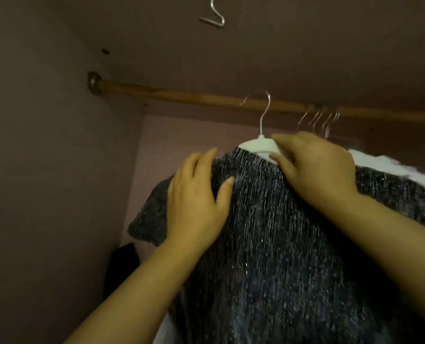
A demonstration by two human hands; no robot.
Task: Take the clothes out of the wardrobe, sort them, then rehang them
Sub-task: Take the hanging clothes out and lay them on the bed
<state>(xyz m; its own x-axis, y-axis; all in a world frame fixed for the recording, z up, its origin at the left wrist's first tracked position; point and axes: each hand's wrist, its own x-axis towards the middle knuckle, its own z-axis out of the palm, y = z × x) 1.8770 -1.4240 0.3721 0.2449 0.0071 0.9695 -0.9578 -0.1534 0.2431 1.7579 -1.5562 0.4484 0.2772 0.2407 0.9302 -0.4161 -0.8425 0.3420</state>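
The right hand (313, 167) is gripping the white hanger (258, 144) near its neck, probably the best hold, the left hand (196, 202) resting flat-fingered on the soft, floppy, likely light knit sweater (281, 244).

The wooden rail (171, 95) is left bare leftward of the white hanger (256, 144). Rightward, it is crowded by clustered hanger hooks (318, 119), and the space beneath is filled by a dark knitted garment (268, 232).
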